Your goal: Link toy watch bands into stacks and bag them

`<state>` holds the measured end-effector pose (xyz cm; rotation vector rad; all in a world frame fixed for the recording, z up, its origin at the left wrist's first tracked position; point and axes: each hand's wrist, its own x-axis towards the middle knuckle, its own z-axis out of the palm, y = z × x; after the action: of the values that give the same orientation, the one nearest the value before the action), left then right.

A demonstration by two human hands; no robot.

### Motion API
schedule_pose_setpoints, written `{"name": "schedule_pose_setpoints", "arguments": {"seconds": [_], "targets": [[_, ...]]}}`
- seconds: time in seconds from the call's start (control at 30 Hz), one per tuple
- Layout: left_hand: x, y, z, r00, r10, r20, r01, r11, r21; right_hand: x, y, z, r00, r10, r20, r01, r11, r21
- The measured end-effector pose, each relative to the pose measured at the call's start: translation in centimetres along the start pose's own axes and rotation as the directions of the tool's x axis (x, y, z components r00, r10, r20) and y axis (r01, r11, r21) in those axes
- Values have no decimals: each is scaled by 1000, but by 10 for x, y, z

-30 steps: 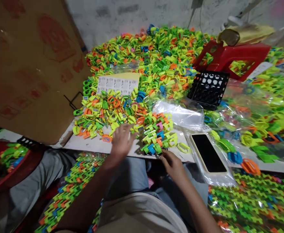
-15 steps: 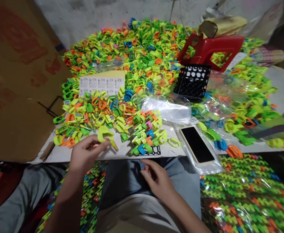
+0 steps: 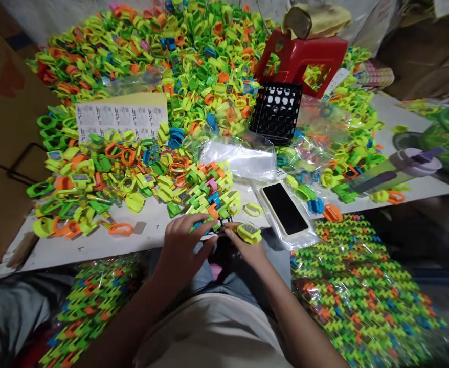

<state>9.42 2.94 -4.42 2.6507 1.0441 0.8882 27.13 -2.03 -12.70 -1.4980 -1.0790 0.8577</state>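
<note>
A block of toy watches (image 3: 211,191) in yellow, green, orange and blue stands in a black plastic rack (image 3: 224,223) at the table's front edge. My left hand (image 3: 184,245) grips the rack's near left corner, its fingers over the lowest watches and its thumb below. At the rack's near right side, my right hand (image 3: 247,249) pinches a yellow toy watch (image 3: 249,232) by its strap. The watch's grey face points up; the strap's end is hidden near the fingertips. A loose yellow watch (image 3: 253,209) lies just right of the rack.
A large heap of toy watches (image 3: 194,66) covers the back. A sticker sheet (image 3: 117,117), clear plastic bags (image 3: 240,158), a phone (image 3: 285,208), a second black rack (image 3: 276,112), a red stool (image 3: 305,56) and a bottle (image 3: 401,166) surround the workspace. Bagged watches (image 3: 355,286) lie below the table's right.
My left hand has moved right to the rack and no longer holds the yellow watch. The right hand, raised from my lap to the rack, now holds a yellow watch. The view has shifted.
</note>
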Motion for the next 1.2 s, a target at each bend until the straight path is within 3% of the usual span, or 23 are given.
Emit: {"name": "schedule_pose_setpoints", "arguments": {"seconds": [0.17, 0.3, 0.47, 0.6, 0.7, 0.8, 1.0, 1.2], "targets": [[17, 0, 17, 996, 28, 85, -42, 986, 164, 5, 11, 5, 989, -147, -2, 145, 980, -138], [20, 3, 17, 991, 34, 128, -64, 970, 234, 7, 9, 3, 974, -196, 110, 224, 892, -393], [24, 3, 12, 986, 52, 157, -92, 962, 258, 17, -4, 7, 958, -130, 255, 264, 748, -609], [23, 4, 16, 982, 57, 181, -100, 967, 236, 22, -12, 8, 943, -93, 319, 278, 746, -605], [23, 6, 23, 992, 13, 123, -44, 967, 252, 24, -17, 8, 926, -70, 371, 293, 753, -589], [26, 7, 26, 997, -11, 82, -9, 971, 241, 25, -22, 8, 916, -31, 400, 305, 702, -643], [29, 0, 18, 990, -15, 137, -10, 983, 184, 26, -26, 13, 907, 68, 416, 294, 605, -740], [29, -12, 12, 977, 79, 198, -105, 987, 123, 29, -31, 19, 876, 121, 466, 334, 545, -769]]}}
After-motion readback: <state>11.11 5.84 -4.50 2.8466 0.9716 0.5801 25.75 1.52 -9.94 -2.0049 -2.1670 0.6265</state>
